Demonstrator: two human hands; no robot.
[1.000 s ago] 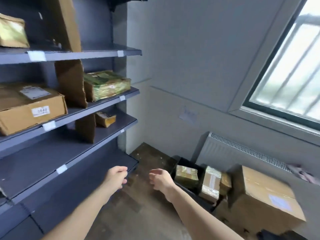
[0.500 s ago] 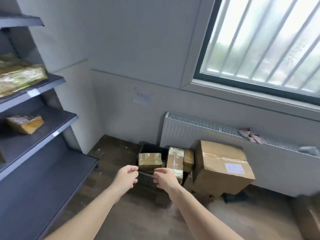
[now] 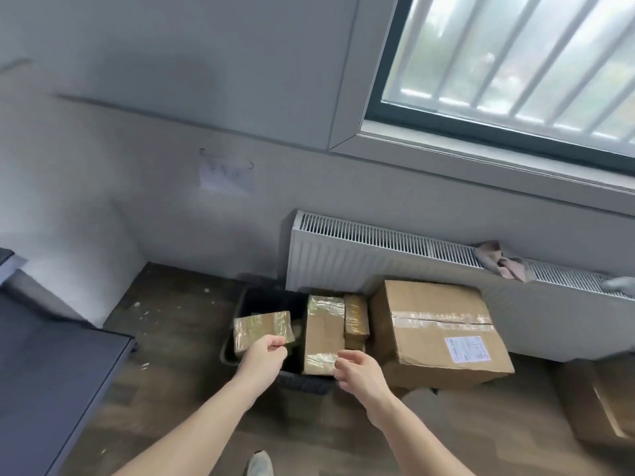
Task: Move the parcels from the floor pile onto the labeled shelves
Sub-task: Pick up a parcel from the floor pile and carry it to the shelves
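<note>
Head view: both bare forearms reach down toward a black bin [image 3: 237, 345] on the dark wood-plank floor [image 3: 165, 338], set against a white ribbed radiator [image 3: 343, 255]. The left hand [image 3: 264, 355] has its fingers curled at the near edge of a small tape-wrapped parcel [image 3: 261, 328], glossy and crinkled, lying tilted over the bin's left side; it looks pinched, though the contact is partly hidden. The right hand [image 3: 357, 369] curls loosely at the lower corner of an upright taped parcel [image 3: 323, 334], touching or just short of it; I cannot tell whether it grips. A narrow parcel [image 3: 356, 321] stands just beside that one. A large cardboard box [image 3: 436, 334], matte with a sealed seam and white label, crowds the bin's right side. Bare floor lies open toward the dark shelf [image 3: 51, 372] at left.
</note>
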